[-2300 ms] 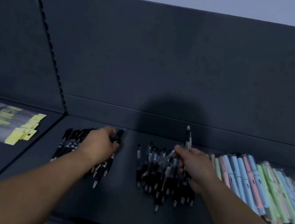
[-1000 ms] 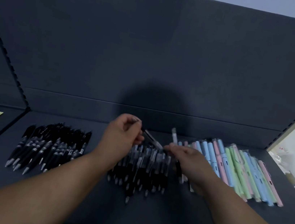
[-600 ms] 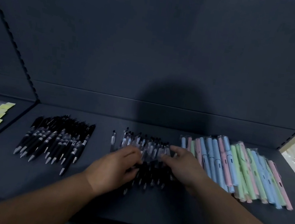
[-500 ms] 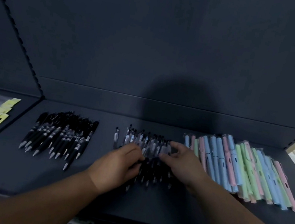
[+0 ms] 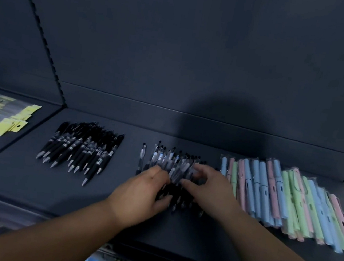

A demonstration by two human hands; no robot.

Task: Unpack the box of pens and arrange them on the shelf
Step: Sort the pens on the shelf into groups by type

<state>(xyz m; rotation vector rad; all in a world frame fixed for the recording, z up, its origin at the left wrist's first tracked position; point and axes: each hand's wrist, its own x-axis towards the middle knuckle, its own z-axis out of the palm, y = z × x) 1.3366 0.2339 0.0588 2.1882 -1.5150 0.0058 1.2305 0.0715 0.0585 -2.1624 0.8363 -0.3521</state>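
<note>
Both hands work at the middle pile of pens, which lies on the dark shelf with its clear barrels pointing toward the back panel. The left hand lies on the pile's near left part, fingers bent down onto the pens and thumb spread along the near edge. The right hand covers the pile's right part, fingers curved over the barrels and thumb reaching toward the left hand. The picture is blurred here, so I cannot tell whether either hand actually grips a pen or only presses on them. Left of the pile, well apart, lies a fan of black pens. Just right of it are wrapped pastel pens in blue, pink and green. Far left of the pile, past a slotted upright, lie yellow-tagged packets.
</note>
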